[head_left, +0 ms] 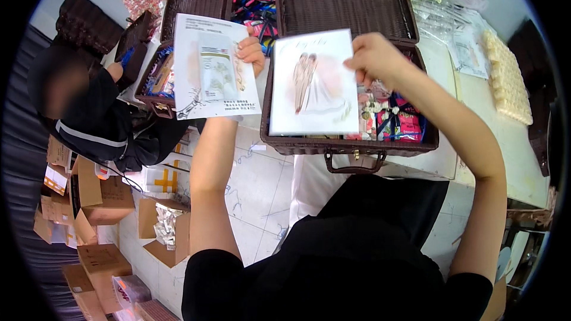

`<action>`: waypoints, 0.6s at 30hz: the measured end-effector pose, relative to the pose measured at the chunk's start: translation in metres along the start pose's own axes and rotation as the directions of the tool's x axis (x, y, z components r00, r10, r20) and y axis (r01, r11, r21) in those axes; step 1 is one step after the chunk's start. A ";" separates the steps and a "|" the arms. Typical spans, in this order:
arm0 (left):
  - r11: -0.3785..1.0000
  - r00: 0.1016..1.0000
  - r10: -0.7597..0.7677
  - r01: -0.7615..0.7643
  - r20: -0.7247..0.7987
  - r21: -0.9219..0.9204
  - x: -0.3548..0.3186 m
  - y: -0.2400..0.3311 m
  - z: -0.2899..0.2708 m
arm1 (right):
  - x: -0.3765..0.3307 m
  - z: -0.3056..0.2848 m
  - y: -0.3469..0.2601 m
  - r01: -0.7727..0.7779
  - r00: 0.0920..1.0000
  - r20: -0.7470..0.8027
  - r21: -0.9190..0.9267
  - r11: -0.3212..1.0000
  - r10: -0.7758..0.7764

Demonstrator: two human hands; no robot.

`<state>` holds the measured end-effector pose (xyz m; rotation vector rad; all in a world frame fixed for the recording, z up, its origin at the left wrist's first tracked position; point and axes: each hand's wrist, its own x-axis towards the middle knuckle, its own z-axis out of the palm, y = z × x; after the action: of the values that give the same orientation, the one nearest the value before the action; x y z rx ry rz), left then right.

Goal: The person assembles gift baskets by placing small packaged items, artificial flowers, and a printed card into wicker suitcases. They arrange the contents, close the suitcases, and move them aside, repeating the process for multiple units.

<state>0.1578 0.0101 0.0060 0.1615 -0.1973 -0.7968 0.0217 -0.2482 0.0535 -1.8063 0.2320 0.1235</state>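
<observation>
My left hand [251, 54] grips the right edge of a printed card [189, 68], with a small clear packet [217, 71] lying against its face. In my right hand [372, 59] is the upper right corner of a second card [314, 83], which shows a drawn couple in wedding clothes. This card is over the left part of an open dark brown wicker case [351, 146] and hides much of what is inside. Pink and blue wrapped packets [404, 125] and small white flowers [380, 109] show in the case's right side.
Another open wicker case [157, 107] stands to the left, partly behind the first card. A person in black [101, 113] works beyond it. Cardboard boxes [107, 196] crowd the floor at left. Cream flower bundles [505, 77] and clear-wrapped papers [470, 50] lie on the table at right.
</observation>
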 end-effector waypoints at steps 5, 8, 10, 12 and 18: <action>0.999 1.000 0.008 -0.009 -0.015 -0.031 -0.006 -0.002 0.011 | 0.006 -0.008 0.013 -0.112 0.982 0.153 0.006 0.994 0.110; 0.996 0.996 0.054 -0.049 -0.068 0.078 -0.006 -0.007 0.015 | 0.008 -0.001 0.019 -0.118 0.986 0.110 -0.079 0.990 0.126; 0.996 0.996 0.050 -0.044 -0.070 0.078 -0.005 -0.010 0.017 | 0.005 0.001 0.016 -0.159 0.979 0.115 -0.093 0.983 0.169; 0.999 1.000 0.002 -0.002 -0.014 0.050 -0.006 -0.012 0.023 | -0.004 -0.004 0.007 0.005 1.000 0.024 -0.243 0.970 0.001; 0.987 0.974 -0.016 -0.021 0.227 0.162 0.018 -0.047 0.072 | -0.037 -0.009 -0.027 0.354 0.934 0.055 -0.004 0.935 -0.354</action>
<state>0.1212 -0.0403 0.0675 0.2249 -0.4812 -0.7961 -0.0085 -0.2472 0.0885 -1.8267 -0.1360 -0.0826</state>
